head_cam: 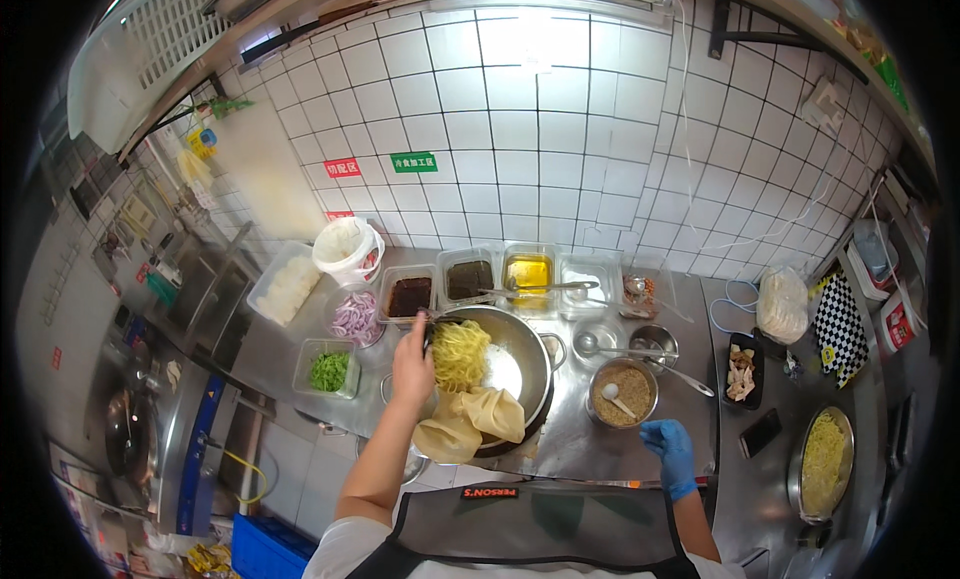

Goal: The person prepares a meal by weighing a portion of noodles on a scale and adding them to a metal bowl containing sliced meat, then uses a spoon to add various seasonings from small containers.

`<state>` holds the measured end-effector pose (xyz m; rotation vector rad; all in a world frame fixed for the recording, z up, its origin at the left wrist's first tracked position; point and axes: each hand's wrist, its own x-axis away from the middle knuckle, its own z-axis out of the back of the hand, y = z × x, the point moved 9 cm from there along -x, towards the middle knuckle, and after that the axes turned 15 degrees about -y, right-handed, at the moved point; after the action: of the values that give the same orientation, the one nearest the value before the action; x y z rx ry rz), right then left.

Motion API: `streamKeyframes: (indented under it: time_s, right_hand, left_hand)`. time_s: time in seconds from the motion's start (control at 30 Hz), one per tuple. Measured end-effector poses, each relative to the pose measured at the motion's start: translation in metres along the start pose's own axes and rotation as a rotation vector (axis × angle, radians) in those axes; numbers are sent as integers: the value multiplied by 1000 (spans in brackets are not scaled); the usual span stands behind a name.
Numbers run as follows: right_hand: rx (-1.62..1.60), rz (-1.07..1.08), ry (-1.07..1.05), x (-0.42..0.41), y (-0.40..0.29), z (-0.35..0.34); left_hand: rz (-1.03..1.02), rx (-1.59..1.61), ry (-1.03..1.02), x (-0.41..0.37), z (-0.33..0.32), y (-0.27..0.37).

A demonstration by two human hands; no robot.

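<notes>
My bare left hand (413,365) is closed on a dark handle at the left rim of a large metal bowl (534,354); what the handle belongs to is partly hidden. Yellow noodles (459,354) lie in the bowl's left part, beside that hand. A pale yellow cloth or skin-like sheet (472,423) drapes over the near rim. My right hand (670,455), in a blue glove, hangs near the counter's front edge with its fingers bent, holding nothing visible. Just beyond it stands a metal pot of brown granules (628,390) with a white spoon (617,400) in it.
Along the wall stand tubs of dark sauce (410,297), yellow oil (528,270) and white powder or granules (585,290). Sliced red onion (355,316) and chopped greens (328,372) sit left. Rightward are a phone (760,433), a black tray (743,370) and a noodle bowl (823,463).
</notes>
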<state>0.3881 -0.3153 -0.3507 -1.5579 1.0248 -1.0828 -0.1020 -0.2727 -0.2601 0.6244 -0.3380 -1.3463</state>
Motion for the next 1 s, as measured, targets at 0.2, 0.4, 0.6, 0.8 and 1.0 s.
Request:
streamKeyframes:
  time_s: [0.2,0.4,0.6,0.8,1.0]
  right_hand:
    - [-43,8,-10,-2,0,-8]
    - [-53,7,6,6,1,-15]
    - [-31,38,-21,7,2,-28]
    - [-19,-33,-2,20,11,-49]
    - [24,-52,132,68,20,-46]
  left_hand:
    - [-302,-393,42,14,-14,11]
    - [-403,-397,150,40,2,10]
    - [-511,-430,134,52,16,20]
    - [-514,-407,223,54,42,1]
    - [-176,959,379,18,38,-19]
